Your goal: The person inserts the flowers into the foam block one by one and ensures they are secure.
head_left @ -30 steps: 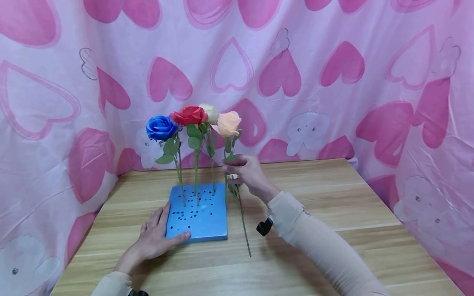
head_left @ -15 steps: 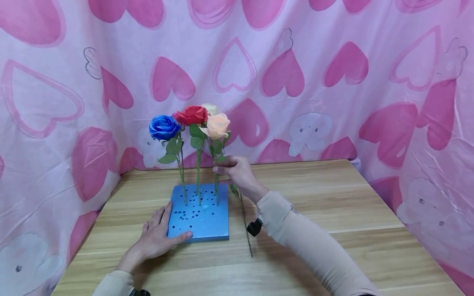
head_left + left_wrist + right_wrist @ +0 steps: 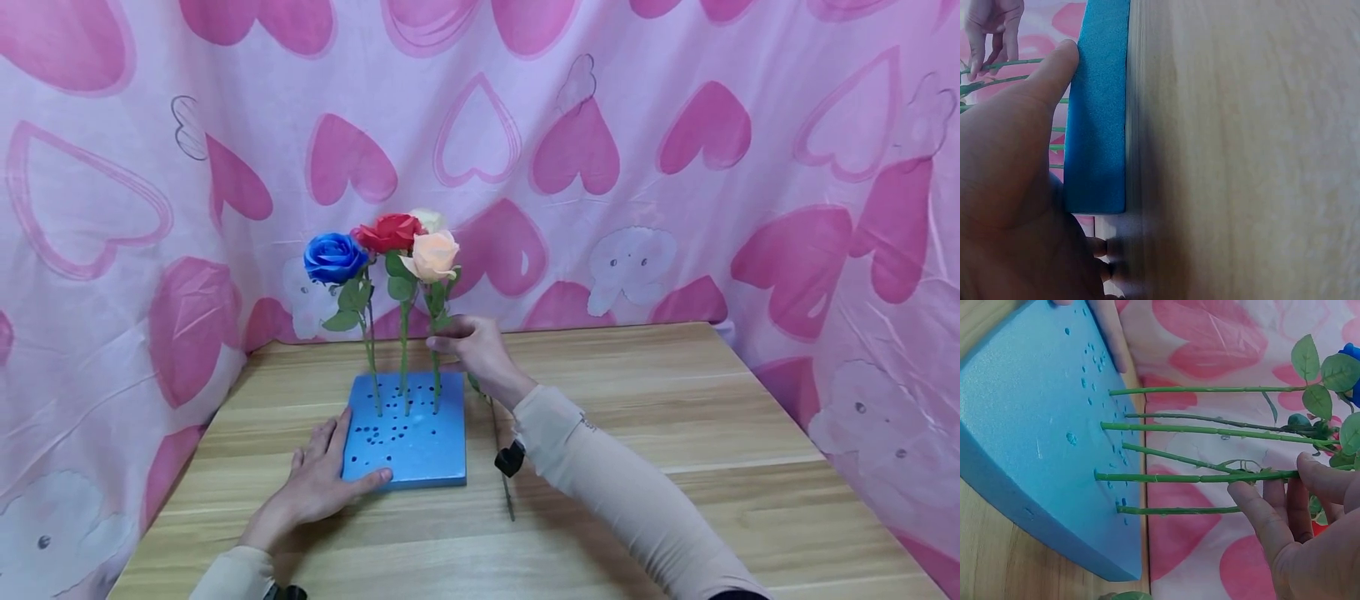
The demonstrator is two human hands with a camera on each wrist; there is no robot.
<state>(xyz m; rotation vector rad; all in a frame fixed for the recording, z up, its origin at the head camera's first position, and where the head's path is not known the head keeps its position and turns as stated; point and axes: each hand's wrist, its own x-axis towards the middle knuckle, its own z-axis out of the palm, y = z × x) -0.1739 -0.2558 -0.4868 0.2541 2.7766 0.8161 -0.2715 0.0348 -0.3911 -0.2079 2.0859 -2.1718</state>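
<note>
My right hand (image 3: 483, 354) pinches the green stem of a peach rose (image 3: 433, 255) between thumb and fingers. In the right wrist view that stem (image 3: 1166, 478) meets the face of a blue foam block (image 3: 427, 454), its lower end at a hole. My left hand (image 3: 315, 483) rests against the block's left side, thumb on the front edge and fingers extended. A blue rose (image 3: 335, 257), a red rose (image 3: 388, 232) and a white rose (image 3: 429, 220) stand upright in the block. Behind the red bloom, a magenta rose (image 3: 357, 237) is mostly hidden.
A loose flower stem (image 3: 506, 492) lies on the wooden table (image 3: 637, 400) right of the block, its upper part hidden by my right hand. Many small holes dot the block's top. A pink heart-patterned curtain (image 3: 570, 150) hangs behind and at both sides.
My right hand has carried the peach rose leftward, from the block's right edge to over its back right part, where its stem now meets the foam. My left hand stays on the block.
</note>
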